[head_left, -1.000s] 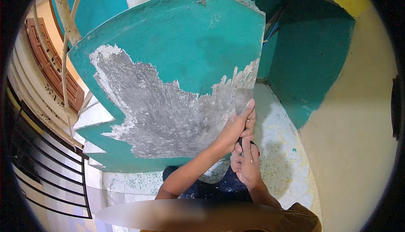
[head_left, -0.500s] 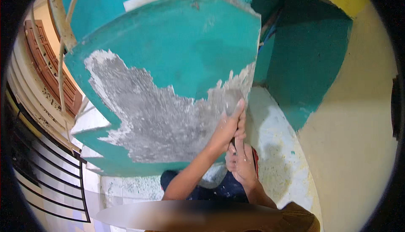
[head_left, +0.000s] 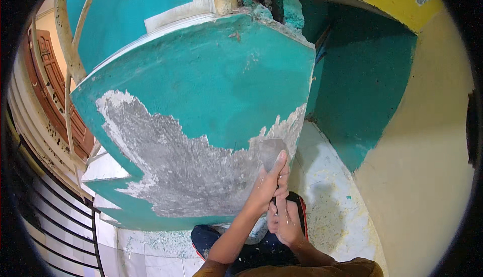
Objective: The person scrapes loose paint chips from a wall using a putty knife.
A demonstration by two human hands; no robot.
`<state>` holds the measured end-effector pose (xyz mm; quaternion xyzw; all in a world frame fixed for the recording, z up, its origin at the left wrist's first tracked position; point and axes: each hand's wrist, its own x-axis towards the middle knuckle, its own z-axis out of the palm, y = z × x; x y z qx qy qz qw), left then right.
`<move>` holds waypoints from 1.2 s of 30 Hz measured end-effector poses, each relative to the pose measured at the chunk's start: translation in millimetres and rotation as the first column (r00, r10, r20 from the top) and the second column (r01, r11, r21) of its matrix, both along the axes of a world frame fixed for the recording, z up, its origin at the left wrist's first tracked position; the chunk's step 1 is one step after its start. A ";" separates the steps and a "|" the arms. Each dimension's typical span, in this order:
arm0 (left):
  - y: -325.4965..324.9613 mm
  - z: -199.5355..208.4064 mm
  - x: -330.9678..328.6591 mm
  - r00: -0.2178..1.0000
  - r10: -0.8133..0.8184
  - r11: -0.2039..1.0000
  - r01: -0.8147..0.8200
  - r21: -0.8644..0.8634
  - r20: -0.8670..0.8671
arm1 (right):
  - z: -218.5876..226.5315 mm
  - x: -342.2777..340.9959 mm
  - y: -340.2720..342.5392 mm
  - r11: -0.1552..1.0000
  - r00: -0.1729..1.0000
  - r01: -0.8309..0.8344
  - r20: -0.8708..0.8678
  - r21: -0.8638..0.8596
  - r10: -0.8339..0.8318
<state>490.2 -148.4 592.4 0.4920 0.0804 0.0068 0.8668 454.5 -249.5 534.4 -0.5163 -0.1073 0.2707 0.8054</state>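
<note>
A scraper with a broad, flat grey blade (head_left: 272, 152) lies against the wall near its right edge, just under the torn border of the turquoise paint (head_left: 226, 91). My left hand (head_left: 271, 182) is closed around the scraper close to the blade, its thumb pointing up along it. Lower on the handle, my right hand (head_left: 286, 222) is closed too, and dust whitens its fingers. Most of the handle is hidden by my hands. Left of the blade spreads a large bare grey patch (head_left: 186, 169) with ragged white edges.
Paint flakes dot the pale floor (head_left: 322, 211) around my feet. A beige wall (head_left: 417, 166) rises on the right. Black metal railings (head_left: 55, 236) and a brown wooden door (head_left: 48, 70) are on the left. Broken masonry (head_left: 276, 0) tops the turquoise wall.
The view has tilted, so the wall and my hands sit lower in the picture. Against the wall, the blade has shifted only slightly, and both hands keep their hold.
</note>
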 end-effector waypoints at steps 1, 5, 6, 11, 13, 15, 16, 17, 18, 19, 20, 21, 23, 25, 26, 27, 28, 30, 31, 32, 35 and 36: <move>2.0 3.1 2.6 1.000 -0.015 0.999 0.016 0.034 -0.011 | 1.9 0.8 2.9 0.999 0.999 -0.012 -0.041 0.049 0.014; 1.8 43.9 31.9 0.993 -0.072 0.947 0.038 0.318 0.096 | 31.0 25.6 15.6 0.971 0.983 0.109 -0.169 0.214 -0.073; 5.4 58.3 33.0 0.994 -0.056 0.944 0.022 0.329 0.092 | 46.7 28.1 17.9 0.950 0.990 0.062 -0.141 0.305 -0.019; -2.6 51.1 38.7 0.980 -0.080 0.961 0.027 0.276 0.183 | 40.0 35.2 7.6 0.955 0.998 0.026 -0.057 0.297 -0.009; -10.1 26.7 29.8 0.975 0.038 0.945 -0.106 0.309 0.218 | 29.9 18.6 -6.2 0.976 0.970 0.126 0.227 -0.175 -0.085; -7.8 13.9 12.8 0.998 -0.045 0.988 0.052 0.143 -0.054 | 4.4 8.2 -13.9 0.998 0.999 0.007 0.039 -0.066 -0.005; -6.6 8.2 7.5 0.998 -0.044 0.989 0.051 0.139 -0.054 | 0.4 6.7 -14.0 0.993 0.982 -0.095 -0.156 0.065 0.104; -5.9 3.8 3.3 0.997 -0.046 0.996 0.050 0.073 -0.054 | -0.1 6.0 -14.7 0.993 0.982 -0.096 -0.157 0.063 0.104; -4.9 2.2 1.5 0.997 -0.047 0.999 0.048 0.008 -0.056 | 3.0 2.7 -14.6 0.988 0.962 -0.112 -0.239 0.102 0.134; -0.8 2.7 1.5 0.997 -0.042 0.999 0.043 0.011 -0.060 | 5.3 1.1 -13.4 0.981 0.932 -0.129 -0.321 0.145 0.170; 3.1 4.5 1.7 0.993 -0.100 0.995 0.101 0.014 -0.055 | 5.5 1.5 -13.2 0.976 0.948 -0.152 -0.258 0.153 0.188; 5.0 6.4 2.7 0.986 -0.157 0.987 0.158 0.019 -0.052 | 7.1 0.5 -10.9 0.974 0.945 -0.158 -0.262 0.162 0.197; 8.3 1.7 11.3 0.996 -0.048 0.972 0.064 0.228 -0.073 | 12.2 -2.5 -1.8 0.971 0.917 -0.088 -0.364 0.221 0.166; 6.1 9.2 13.2 0.993 0.058 0.907 -0.011 0.421 -0.099 | 11.8 8.2 8.7 0.965 0.931 -0.045 -0.339 0.258 0.134; 5.9 18.6 20.1 0.998 0.003 0.898 0.026 0.439 -0.066 | 14.6 14.9 12.2 0.957 0.950 -0.006 -0.297 0.290 0.096; 5.2 32.6 31.7 0.998 -0.060 0.889 0.061 0.454 -0.016 | 23.0 23.7 12.1 0.958 0.950 0.001 -0.299 0.286 0.088; 4.5 49.6 36.9 0.999 -0.046 0.886 0.049 0.461 -0.018 | 35.8 28.9 12.3 0.957 0.964 0.035 -0.261 0.288 0.044; -3.4 69.8 40.2 0.978 -0.173 0.890 0.103 0.443 0.120 | 53.8 35.0 5.7 0.952 0.983 0.056 -0.185 0.302 0.000; -9.0 67.8 38.3 0.979 -0.172 0.894 0.108 0.435 0.112 | 57.5 37.1 -2.7 0.948 0.991 0.040 -0.137 0.315 0.004; -13.8 65.1 36.7 0.983 -0.137 0.935 0.089 0.343 0.119 | 54.4 36.9 -8.3 0.948 0.987 0.012 -0.154 0.317 0.039; -13.1 38.4 20.1 0.994 -0.046 0.969 0.022 0.248 0.095 | 31.3 17.4 -7.3 0.979 0.979 -0.003 -0.199 0.206 0.045; -12.9 25.9 13.1 1.000 -0.017 0.981 0.013 0.196 0.018 | 17.0 12.2 -9.8 0.990 0.982 -0.013 -0.184 0.139 0.039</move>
